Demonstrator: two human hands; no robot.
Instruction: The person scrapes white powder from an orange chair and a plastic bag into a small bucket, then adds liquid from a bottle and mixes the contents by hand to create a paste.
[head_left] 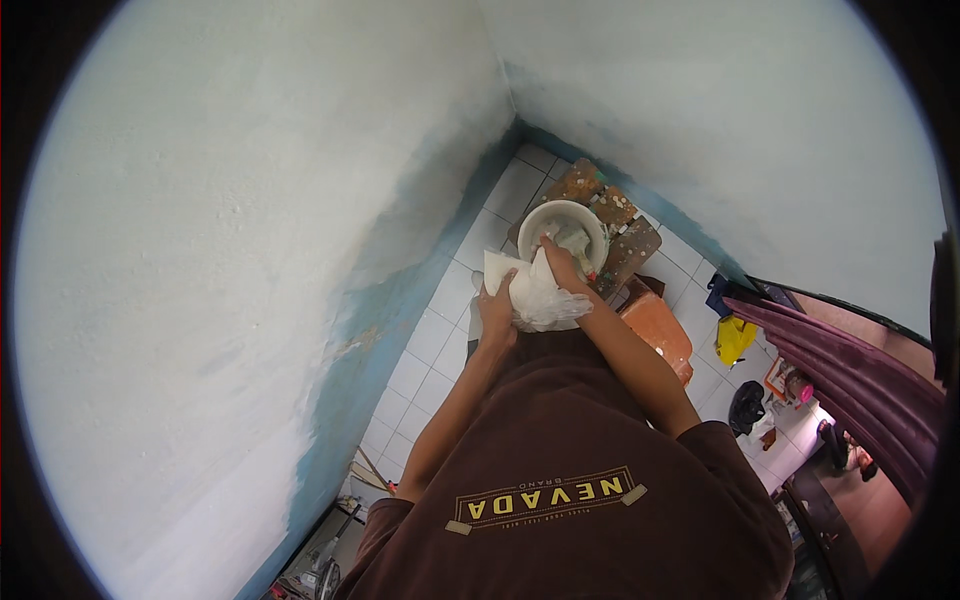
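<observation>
In front of me I hold a clear plastic bag with white contents (535,290), close to the near side of a white bucket (602,222). My left hand (495,308) grips the bag's left side, thumb on top. At its right edge my right hand (562,265) is closed on the plastic, with its fingertips over the bucket's near rim. Loose, crumpled plastic hangs below my right wrist. Inside the bucket lies something pale, partly covered by that hand, and a red-tipped thing shows beside it. The bucket stands on a paint-spotted wooden stool (632,248).
Two pale walls with blue-green lower bands (365,315) meet in a corner beyond the stool. An orange plastic seat (660,330) stands to the right. Farther right are a yellow cloth (735,340), a black bag (747,407), a purple curtain (850,370) and a person (845,450).
</observation>
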